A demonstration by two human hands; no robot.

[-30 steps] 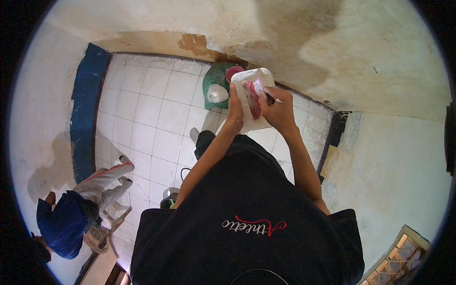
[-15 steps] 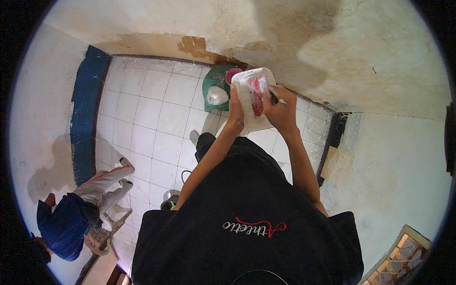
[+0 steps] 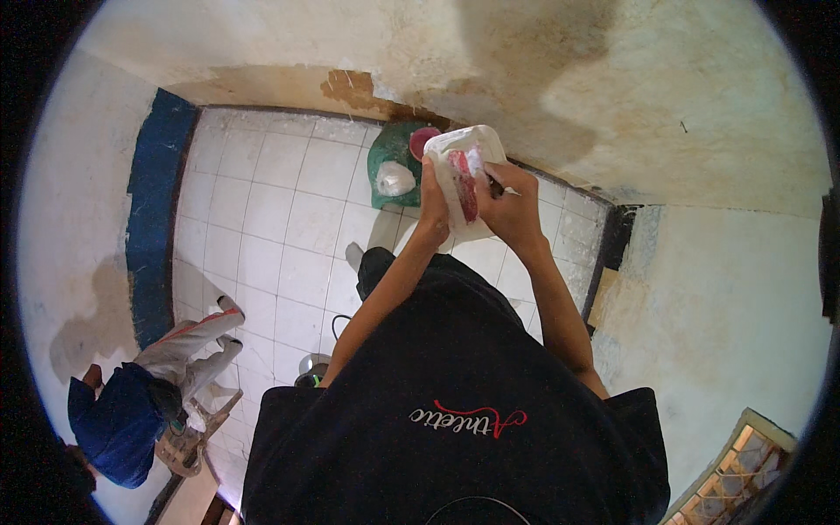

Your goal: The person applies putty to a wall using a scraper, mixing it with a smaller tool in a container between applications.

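My left fingers [image 3: 431, 190] clamped on a white tray [image 3: 487, 136], right fingers [image 3: 516, 178] gripping a red tool [image 3: 465, 194] over it, red-and-white lettering [image 3: 470, 418] on my shirt [image 3: 420, 350] behind them, tiled floor [image 3: 284, 207] beneath, stained wall [image 3: 691, 96] ahead

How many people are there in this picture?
2. One, in a black shirt, wears the camera and holds a white tub; the other, in a blue top, is at the lower left, by a chair. Others may be out of view.

A room apparently under repair, by its patchy wall [image 3: 420, 61], ragged-edged blue band [image 3: 152, 219] and smudged white floor tiles [image 3: 267, 210]
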